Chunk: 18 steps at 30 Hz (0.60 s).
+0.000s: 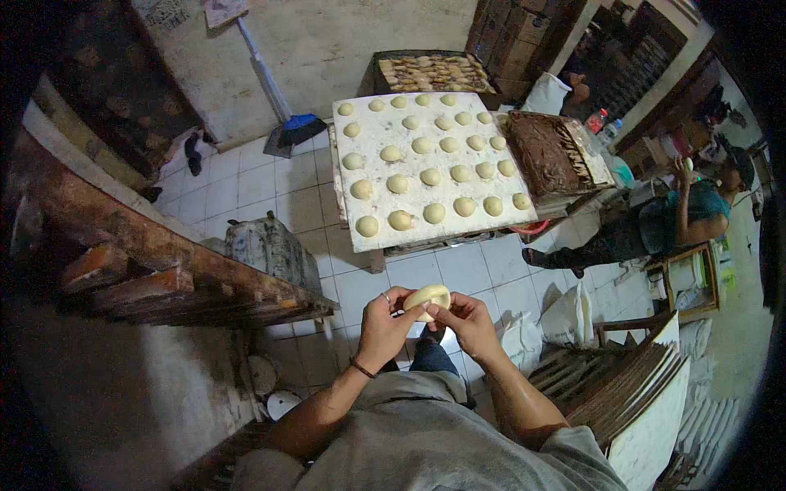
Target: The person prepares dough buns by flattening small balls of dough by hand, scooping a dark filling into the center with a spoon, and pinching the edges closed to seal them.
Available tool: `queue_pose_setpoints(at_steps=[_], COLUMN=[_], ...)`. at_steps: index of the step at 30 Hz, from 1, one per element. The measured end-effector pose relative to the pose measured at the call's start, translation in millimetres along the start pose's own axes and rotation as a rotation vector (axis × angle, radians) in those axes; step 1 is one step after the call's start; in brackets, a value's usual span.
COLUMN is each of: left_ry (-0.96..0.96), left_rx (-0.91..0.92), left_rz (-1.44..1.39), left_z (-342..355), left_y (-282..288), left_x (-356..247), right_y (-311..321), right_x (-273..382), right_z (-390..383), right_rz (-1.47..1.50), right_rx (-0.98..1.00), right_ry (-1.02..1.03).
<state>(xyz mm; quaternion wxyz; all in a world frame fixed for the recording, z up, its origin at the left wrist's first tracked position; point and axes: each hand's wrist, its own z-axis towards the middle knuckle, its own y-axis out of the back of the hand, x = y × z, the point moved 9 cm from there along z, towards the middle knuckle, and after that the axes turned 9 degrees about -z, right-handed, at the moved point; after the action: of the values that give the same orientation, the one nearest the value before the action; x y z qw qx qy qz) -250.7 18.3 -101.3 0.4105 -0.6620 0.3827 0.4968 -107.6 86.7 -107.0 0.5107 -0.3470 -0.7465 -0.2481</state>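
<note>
Between both hands, in front of my body, is a pale piece of dough [428,300] shaped like a shallow cup with a hollow in its middle. My left hand [386,324] grips its left edge, with a dark band on that wrist. My right hand [465,322] pinches the right edge, thumb at the rim of the hollow. Beyond the hands lies a floured white board [381,135] carrying several rows of round dough balls [434,213]. To the board's right sits a slab of dark brown filling [544,151], with part of its right side cut away.
A tray of elongated pastries [434,74] stands behind the board. A blue broom [299,127] leans on the far wall. At right, another person [688,204] sits near two bottles [602,124]. Stacked boards [647,401] stand at lower right; a wooden rack [164,278] is left.
</note>
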Motion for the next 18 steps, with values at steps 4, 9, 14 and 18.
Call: queue_pose_setpoints(at_steps=[4,9,14,18], left_ry=[0.072,-0.033,0.047,0.027], left_rx=[0.157,0.027,0.278,0.042], left_rz=[-0.015,0.060,0.019,0.082], left_z=[1,-2,-6,-4], left_y=[-21,-31,-46,-23], left_x=[-3,-5,-2,14], right_y=[34,37,53,43], right_x=[-29,-7,-35,2], right_z=[-9,-23,-24,-33], right_rz=[-0.267,-0.087,-0.269,0.163], right_rx=[0.082,-0.023,0.031,-0.035], right_ry=[-0.024,-0.060,0.022,-0.082])
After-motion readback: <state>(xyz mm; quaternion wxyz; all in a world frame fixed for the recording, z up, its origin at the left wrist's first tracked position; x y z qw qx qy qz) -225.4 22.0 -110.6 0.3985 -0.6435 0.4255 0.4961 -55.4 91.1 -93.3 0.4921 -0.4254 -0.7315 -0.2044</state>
